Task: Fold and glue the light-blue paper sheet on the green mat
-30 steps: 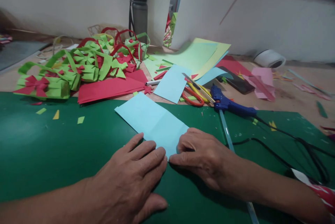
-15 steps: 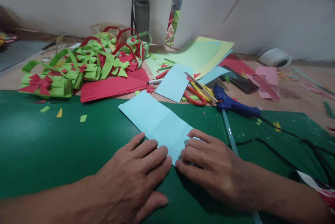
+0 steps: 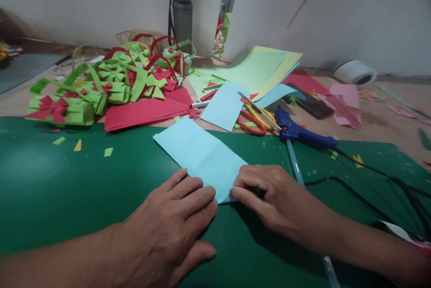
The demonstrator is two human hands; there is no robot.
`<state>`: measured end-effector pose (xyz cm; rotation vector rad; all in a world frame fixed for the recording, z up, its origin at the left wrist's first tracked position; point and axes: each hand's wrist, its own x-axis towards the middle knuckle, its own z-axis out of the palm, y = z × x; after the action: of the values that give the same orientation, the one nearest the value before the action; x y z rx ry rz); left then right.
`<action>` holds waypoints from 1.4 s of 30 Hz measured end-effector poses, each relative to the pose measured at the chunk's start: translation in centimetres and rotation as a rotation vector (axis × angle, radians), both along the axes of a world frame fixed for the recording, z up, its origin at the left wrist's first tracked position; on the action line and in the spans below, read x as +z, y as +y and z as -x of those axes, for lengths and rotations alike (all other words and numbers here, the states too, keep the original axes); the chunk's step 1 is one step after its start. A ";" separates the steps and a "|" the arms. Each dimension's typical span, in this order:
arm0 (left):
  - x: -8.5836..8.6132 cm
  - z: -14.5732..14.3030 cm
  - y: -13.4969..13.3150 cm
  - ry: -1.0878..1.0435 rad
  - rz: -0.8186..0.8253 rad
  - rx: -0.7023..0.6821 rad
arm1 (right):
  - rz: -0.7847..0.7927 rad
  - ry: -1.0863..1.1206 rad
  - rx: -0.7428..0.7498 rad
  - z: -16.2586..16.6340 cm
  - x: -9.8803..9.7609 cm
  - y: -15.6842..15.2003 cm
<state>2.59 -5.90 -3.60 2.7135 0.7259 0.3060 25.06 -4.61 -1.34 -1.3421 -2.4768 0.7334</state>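
Note:
A light blue sheet of paper (image 3: 200, 153) with fold creases lies on the green cutting mat (image 3: 67, 189). My left hand (image 3: 171, 225) lies flat on the mat, fingers stretched out, its fingertips pressing the sheet's near corner. My right hand (image 3: 272, 198) is curled, its fingertips pinching the sheet's near right edge down against the mat.
A blue glue gun (image 3: 303, 135) with a black cord lies to the right, beside red and yellow scissors (image 3: 252, 121). A second blue sheet (image 3: 224, 106) lies behind. Green and red paper baskets (image 3: 101, 81), red sheets and a dark bottle (image 3: 182, 9) stand farther back.
My right hand's fingers have curled from lying over the sheet into a pinch at its near right edge. The left hand has stayed put.

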 end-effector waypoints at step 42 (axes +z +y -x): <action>-2.0 0.2 -1.0 0.092 -0.277 -0.041 | -0.272 -0.054 -0.068 -0.2 -2.0 -0.1</action>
<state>2.39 -6.92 -5.59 3.0177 0.6974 0.2923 25.23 -4.75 -3.31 -1.3511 -2.4493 0.3337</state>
